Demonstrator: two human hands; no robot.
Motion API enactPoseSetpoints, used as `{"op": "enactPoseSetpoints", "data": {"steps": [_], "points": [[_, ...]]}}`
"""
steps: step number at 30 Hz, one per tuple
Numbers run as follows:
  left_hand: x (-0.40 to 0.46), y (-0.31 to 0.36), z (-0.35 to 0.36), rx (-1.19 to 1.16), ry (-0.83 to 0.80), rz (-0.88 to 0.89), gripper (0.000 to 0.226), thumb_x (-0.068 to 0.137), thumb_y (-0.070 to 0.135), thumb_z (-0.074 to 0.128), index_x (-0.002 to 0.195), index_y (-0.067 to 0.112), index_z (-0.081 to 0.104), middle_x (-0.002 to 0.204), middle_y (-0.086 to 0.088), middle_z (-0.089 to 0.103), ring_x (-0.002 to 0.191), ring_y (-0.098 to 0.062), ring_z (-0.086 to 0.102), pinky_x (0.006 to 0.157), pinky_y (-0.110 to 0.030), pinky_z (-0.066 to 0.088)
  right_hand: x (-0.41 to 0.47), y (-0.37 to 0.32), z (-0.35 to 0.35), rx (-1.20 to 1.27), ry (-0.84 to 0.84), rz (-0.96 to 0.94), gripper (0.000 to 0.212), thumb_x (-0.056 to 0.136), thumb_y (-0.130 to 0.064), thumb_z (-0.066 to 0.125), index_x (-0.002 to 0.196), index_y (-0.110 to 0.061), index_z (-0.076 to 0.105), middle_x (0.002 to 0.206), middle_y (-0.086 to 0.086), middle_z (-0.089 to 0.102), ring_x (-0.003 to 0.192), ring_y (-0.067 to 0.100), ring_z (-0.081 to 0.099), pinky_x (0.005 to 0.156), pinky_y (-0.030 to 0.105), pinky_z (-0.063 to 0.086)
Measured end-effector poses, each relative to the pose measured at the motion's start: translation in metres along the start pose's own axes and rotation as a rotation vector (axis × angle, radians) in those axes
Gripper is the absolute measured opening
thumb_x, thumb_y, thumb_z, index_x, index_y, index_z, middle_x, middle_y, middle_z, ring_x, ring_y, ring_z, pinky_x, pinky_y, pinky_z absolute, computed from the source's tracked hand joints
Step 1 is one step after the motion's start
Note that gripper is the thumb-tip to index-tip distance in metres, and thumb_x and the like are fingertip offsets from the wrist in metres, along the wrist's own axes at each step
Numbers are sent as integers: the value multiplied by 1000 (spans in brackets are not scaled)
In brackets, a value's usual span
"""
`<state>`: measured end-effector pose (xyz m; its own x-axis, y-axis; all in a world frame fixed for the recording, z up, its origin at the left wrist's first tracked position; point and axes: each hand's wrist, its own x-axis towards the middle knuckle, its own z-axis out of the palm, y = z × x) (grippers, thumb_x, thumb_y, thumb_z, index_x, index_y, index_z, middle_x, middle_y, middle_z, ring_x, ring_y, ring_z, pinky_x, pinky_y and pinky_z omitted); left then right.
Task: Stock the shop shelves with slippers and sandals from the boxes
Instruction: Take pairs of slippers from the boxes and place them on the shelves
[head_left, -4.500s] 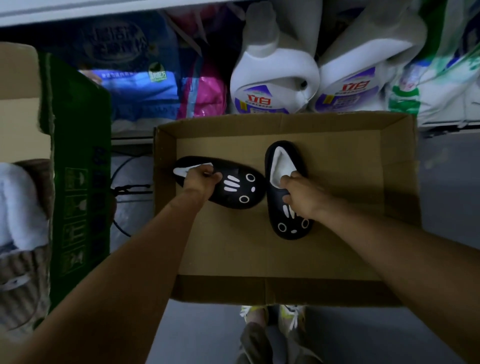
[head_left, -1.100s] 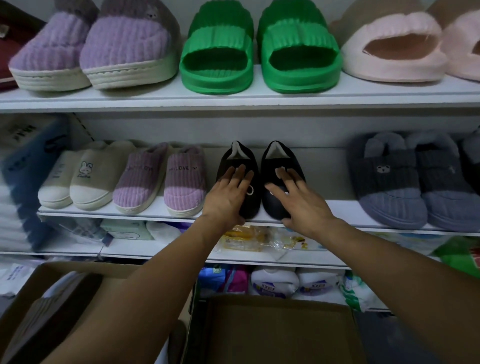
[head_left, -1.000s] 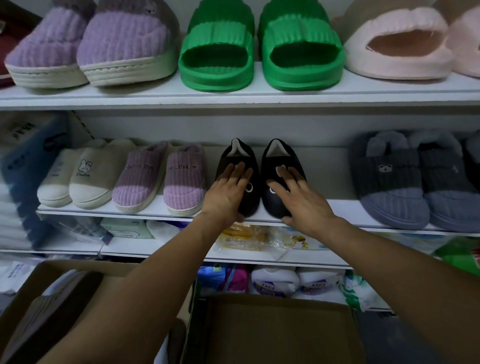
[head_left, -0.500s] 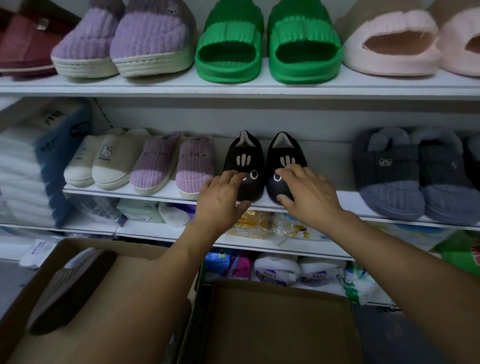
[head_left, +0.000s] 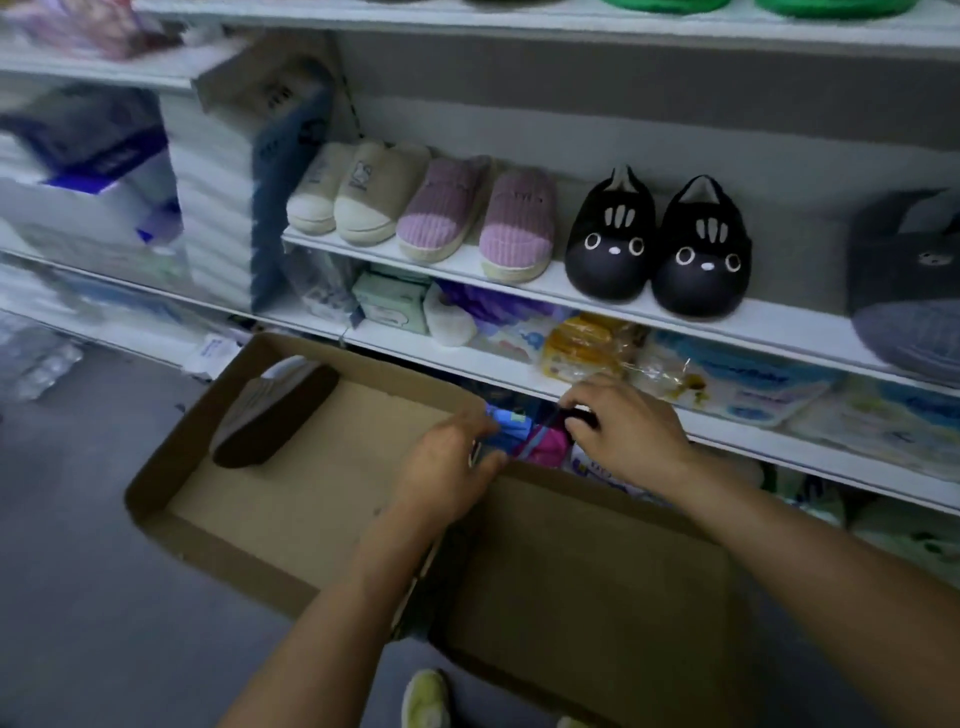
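Note:
Two black cat-face slippers (head_left: 610, 244) (head_left: 701, 257) stand side by side on the middle shelf (head_left: 779, 325), toes toward me. My left hand (head_left: 447, 467) and right hand (head_left: 628, 431) hang below that shelf, over the far rims of two cardboard boxes, fingers loosely curled and holding nothing. The left box (head_left: 171, 467) holds one grey slipper (head_left: 275, 410) lying on its side near the far left corner. Nothing shows inside the right box (head_left: 597, 571).
Beige slippers (head_left: 353, 192) and pink ribbed slippers (head_left: 478, 218) sit left of the black pair; a grey slipper (head_left: 909, 291) sits at the right. Packaged goods fill the lower shelves. Tissue packs (head_left: 208, 208) are stacked at the left. A yellow shoe (head_left: 426, 696) is on the floor.
Both hands have let go of the black slippers and dropped from the shelf to just above the boxes. The view has swung down and left.

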<state>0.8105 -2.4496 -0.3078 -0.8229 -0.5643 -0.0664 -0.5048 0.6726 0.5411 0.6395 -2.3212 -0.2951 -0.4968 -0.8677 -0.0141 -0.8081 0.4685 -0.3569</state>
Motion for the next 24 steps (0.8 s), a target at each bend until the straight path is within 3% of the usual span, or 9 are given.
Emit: {"op": "enactPoseSetpoints", "data": {"steps": [3,7,9,15,19,24], "points": [[-19,-48,-8,-37,-61,-79,33,89,31,62,121,22,62,115,2,64,96,-12,60,86,-30,50,10,-36,27,43,-80,-37,25,91,-31,53,115,-28,60,117,-5,53,111,17,50,83,36,47],[-32,-124,-26,-43,-140,-162,30,91,37,58,121,28,59,112,10,61,92,-4,57,73,-19,47,33,-84,68,56,-157,-59,25,91,-29,51,114,-27,60,120,-4,53,112,19,49,82,35,47],[-31,-163,-36,-27,-159,-218,32,91,38,59,122,29,58,111,11,61,91,-3,58,74,-19,47,48,-105,92,75,-199,-58,25,90,-26,50,113,-27,61,120,-4,53,114,18,51,83,34,47],[-5,-290,-71,-82,-221,-378,37,90,38,61,125,26,57,118,6,60,98,-7,56,82,-24,46,108,-169,162,156,-307,24,20,90,-22,53,107,-21,63,116,1,55,112,21,52,91,38,47],[24,-378,-95,-119,-152,-482,47,88,33,65,131,17,55,130,-3,57,114,-17,56,94,-29,45,145,-190,204,192,-374,162,24,92,-21,52,113,-19,63,119,3,54,108,22,54,90,40,48],[61,-461,-93,-20,-189,-588,68,87,32,67,144,11,37,143,-18,38,127,-33,44,105,-42,42,156,-181,254,192,-530,325,21,95,-21,51,106,-9,62,111,10,59,102,26,57,89,38,48]]}}
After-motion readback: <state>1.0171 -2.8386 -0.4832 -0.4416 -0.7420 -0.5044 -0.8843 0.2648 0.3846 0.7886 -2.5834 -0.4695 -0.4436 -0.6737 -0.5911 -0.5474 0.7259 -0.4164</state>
